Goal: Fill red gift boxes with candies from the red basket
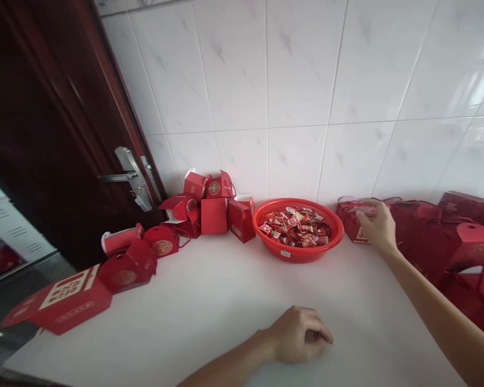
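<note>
My left hand [300, 334] rests low over the white tabletop [226, 312], its fingers curled in loosely with nothing visible in them. Farther off to the right, my right hand [378, 226] grips the top of a small red candy box [350, 219] with pale printing on its front. My thumb and fingers partly cover that box. Just left of it stands a red plastic basket [296, 257] filled with wrapped candies [296, 227] in red, white and brown.
Several red paper boxes [214, 216] line the left and back of the table, some with open lids. A larger red box [76, 298] lies at the left edge. More red boxes [419, 236] crowd the right side. A tiled wall [242, 97] and dark door [56, 107] stand behind.
</note>
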The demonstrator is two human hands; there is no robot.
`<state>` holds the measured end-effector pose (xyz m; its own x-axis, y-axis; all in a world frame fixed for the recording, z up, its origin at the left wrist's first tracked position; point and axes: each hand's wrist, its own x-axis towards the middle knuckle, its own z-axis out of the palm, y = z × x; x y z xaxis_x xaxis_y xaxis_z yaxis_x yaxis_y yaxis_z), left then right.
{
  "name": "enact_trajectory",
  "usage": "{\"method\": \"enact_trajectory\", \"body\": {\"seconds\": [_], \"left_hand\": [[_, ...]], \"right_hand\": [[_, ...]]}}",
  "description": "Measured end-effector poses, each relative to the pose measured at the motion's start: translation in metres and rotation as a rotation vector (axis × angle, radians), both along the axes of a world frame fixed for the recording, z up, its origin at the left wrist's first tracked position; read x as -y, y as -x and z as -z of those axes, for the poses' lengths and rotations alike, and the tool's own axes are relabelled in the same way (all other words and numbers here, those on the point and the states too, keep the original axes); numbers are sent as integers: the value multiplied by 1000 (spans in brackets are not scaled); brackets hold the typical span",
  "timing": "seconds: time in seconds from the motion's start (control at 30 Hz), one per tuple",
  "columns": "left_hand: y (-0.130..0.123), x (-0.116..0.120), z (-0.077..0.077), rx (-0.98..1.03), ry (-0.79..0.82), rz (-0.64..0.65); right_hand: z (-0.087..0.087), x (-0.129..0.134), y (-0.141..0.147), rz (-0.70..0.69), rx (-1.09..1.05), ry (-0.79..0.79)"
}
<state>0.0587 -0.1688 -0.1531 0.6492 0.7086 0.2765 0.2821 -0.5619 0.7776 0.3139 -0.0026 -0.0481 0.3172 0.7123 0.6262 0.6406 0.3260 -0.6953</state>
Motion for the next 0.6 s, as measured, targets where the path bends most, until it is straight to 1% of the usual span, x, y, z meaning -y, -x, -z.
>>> {"method": "enact_trajectory", "body": {"seconds": [0.07,0.1,0.17,0.23,0.27,0.33,0.37,0.43,0.47,0.53,0.57,0.6], "left_hand": [[15,-7,-18,20,-73,-37],[26,-12,-30,31,-127,-77],[56,-21,-61,46,-226,-215],[98,-28,-94,51,-301,-440],[122,-29,-110,47,-345,-582],[172,-26,-134,-7,-406,-935],[196,-23,-142,-48,-417,-1137],[240,-13,-150,-163,-418,-1506],[260,-8,-150,-222,-394,-1654],[294,0,-144,-306,-280,-1826],[308,3,-138,-324,-231,-1857],[320,4,-131,-335,-220,-1857]], "right_hand": [[5,35,12,-143,-66,-56],[10,53,17,-213,-72,-77],[26,87,28,-384,2,-68],[45,113,36,-560,112,-5],[56,122,40,-595,131,25],[74,134,49,-659,130,71],[80,136,53,-680,118,97],[89,137,60,-734,104,142],[91,137,64,-754,100,154],[92,137,68,-780,101,162],[92,137,69,-785,102,165],[91,137,70,-785,101,171]]}}
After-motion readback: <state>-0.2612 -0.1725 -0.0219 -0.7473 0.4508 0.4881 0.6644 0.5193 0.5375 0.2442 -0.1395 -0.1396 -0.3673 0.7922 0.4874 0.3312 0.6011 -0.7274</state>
